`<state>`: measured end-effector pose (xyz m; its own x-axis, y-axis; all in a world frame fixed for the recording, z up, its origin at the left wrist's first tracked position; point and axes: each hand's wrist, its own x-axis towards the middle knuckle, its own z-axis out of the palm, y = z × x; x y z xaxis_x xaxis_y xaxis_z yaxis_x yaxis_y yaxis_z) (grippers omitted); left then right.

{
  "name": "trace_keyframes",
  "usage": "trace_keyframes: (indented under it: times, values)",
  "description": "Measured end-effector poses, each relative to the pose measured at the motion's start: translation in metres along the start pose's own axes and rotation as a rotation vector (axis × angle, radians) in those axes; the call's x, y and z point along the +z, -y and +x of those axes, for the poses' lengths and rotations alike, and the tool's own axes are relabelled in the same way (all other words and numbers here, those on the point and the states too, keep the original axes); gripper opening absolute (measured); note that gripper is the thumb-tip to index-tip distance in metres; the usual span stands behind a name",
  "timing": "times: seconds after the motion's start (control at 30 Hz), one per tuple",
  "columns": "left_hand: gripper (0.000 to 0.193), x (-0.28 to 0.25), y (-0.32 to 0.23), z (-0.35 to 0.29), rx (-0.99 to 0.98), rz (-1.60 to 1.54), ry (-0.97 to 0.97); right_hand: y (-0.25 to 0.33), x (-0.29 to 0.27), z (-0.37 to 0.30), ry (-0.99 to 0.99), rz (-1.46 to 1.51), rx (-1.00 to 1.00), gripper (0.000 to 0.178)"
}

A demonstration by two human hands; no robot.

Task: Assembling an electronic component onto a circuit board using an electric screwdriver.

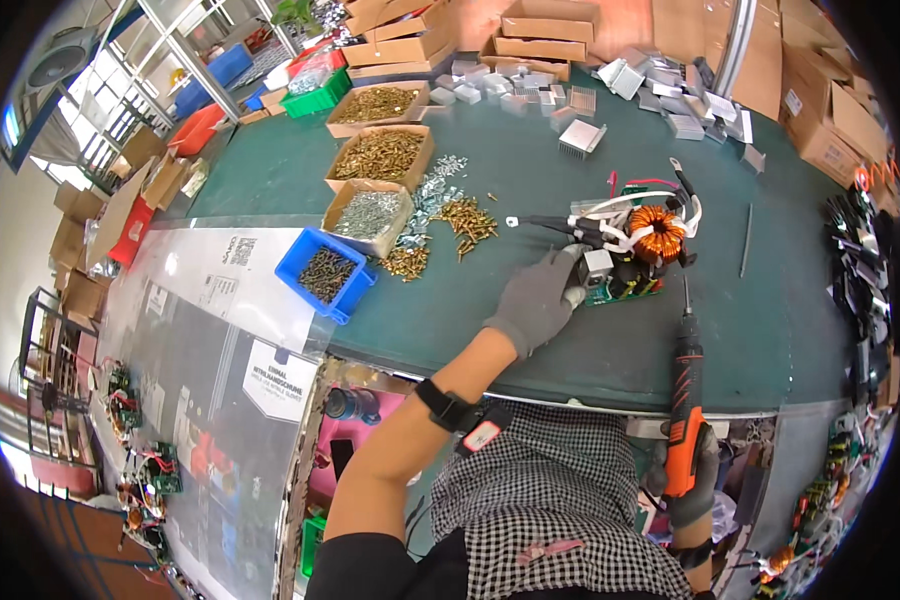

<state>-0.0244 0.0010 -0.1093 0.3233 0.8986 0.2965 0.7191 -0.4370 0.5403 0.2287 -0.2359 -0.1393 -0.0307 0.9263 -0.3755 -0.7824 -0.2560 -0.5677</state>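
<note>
My left hand [538, 300], in a grey glove, grips the left edge of a green circuit board [597, 297] lying on the bench. The board carries a copper-wound ring coil [658, 233], a pale block [596, 264] and thick white and black cables. One black cable ends in a metal ring lug [512, 222] pointing left. My right hand [697, 480], also gloved, is closed around an orange and black electric screwdriver [686, 400]. The screwdriver stands roughly upright in the picture, its thin bit just right of the board, apart from it.
A blue bin [327, 275] of dark screws and cardboard boxes [381, 155] of brass and silver fasteners stand left, beside loose fastener piles [467, 222]. Silver heatsinks [582, 137] lie along the back. A thin rod [746, 240] lies right; other assembled boards [820, 500] line the right edge.
</note>
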Motion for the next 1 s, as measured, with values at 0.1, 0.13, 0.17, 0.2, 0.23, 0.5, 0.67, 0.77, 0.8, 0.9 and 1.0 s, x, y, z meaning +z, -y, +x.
trace_keyframes:
  times: [0.1, 0.13, 0.17, 0.2, 0.23, 0.5, 0.67, 0.77, 0.8, 0.9, 1.0]
  values:
    - [0.04, -0.064, 0.021, -0.023, 0.145, 0.099, -0.061, 0.007, -0.003, 0.004, -0.033, -0.066, 0.027, 0.065]
    - [0.029, -0.092, 0.034, -0.029, 0.131, 0.125, -0.145, 0.009, 0.002, 0.005, -0.122, -0.084, 0.031, 0.066]
    - [0.018, -0.116, 0.05, -0.031, 0.007, 0.147, -0.211, 0.009, 0.005, 0.004, -0.217, -0.103, 0.033, 0.067]
    - [0.013, -0.135, 0.073, -0.034, -0.044, 0.204, -0.315, 0.01, 0.002, 0.005, -0.224, -0.097, 0.031, 0.067]
    - [0.013, -0.154, 0.089, -0.036, -0.231, 0.249, -0.274, 0.01, -0.005, 0.007, -0.13, -0.127, 0.071, 0.068]
    - [0.024, -0.186, 0.186, -0.054, -0.5, 0.515, 0.106, 0.008, 0.003, 0.01, -0.024, -0.278, 0.182, 0.073]
    - [0.017, -0.189, 0.169, -0.048, -0.409, 0.694, -0.006, 0.012, 0.012, -0.022, -0.058, -0.554, 0.222, 0.086]
    - [0.021, -0.197, 0.173, -0.056, -0.393, 0.691, -0.125, 0.014, 0.008, -0.025, 0.034, -0.656, 0.278, 0.083]
    - [0.024, -0.201, 0.173, -0.059, -0.417, 0.664, -0.207, 0.009, 0.002, -0.021, 0.11, -0.729, 0.269, 0.081]
    - [0.022, -0.187, 0.152, -0.057, -0.339, 0.359, -0.255, 0.009, 0.021, -0.005, 0.22, -0.847, 0.278, 0.076]
    - [0.017, -0.16, 0.086, -0.049, 0.052, 0.073, -0.077, 0.01, 0.049, 0.011, 0.261, -0.913, 0.359, 0.067]
